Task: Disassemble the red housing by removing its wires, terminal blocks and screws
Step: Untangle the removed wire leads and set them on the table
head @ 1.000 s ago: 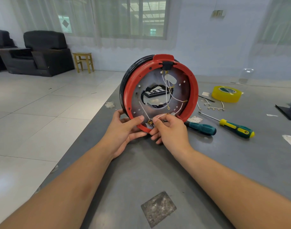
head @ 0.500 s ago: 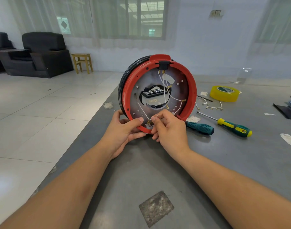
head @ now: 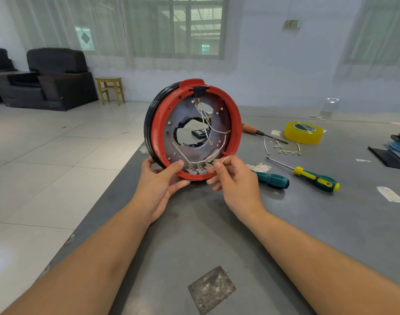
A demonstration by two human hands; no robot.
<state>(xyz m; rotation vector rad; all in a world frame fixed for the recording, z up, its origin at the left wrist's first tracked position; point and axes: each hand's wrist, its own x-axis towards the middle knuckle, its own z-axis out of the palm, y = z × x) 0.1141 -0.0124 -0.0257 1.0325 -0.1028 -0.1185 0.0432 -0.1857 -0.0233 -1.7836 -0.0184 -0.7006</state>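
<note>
The round red housing (head: 236, 123) stands upright on its edge on the grey table, its open side facing me. Thin white wires (head: 213, 131) with brass lugs cross its grey inner plate. Small grey terminal blocks (head: 195, 171) sit in a row at the bottom inside the rim. My left hand (head: 161, 185) grips the lower left rim, thumb inside. My right hand (head: 235, 178) pinches a white wire end (head: 221, 161) with a brass lug at the lower right rim.
On the table to the right lie a teal-handled screwdriver (head: 273, 180), a yellow-green screwdriver (head: 316, 178), a wooden-handled tool (head: 251, 129), loose wires (head: 283, 150) and a yellow tape roll (head: 303, 132). The table's left edge (head: 99, 210) drops to a tiled floor.
My right hand has drawn back to the right with a wire end pinched in it, uncovering the terminal blocks at the bottom. The housing has turned slightly. The left hand keeps its grip.
</note>
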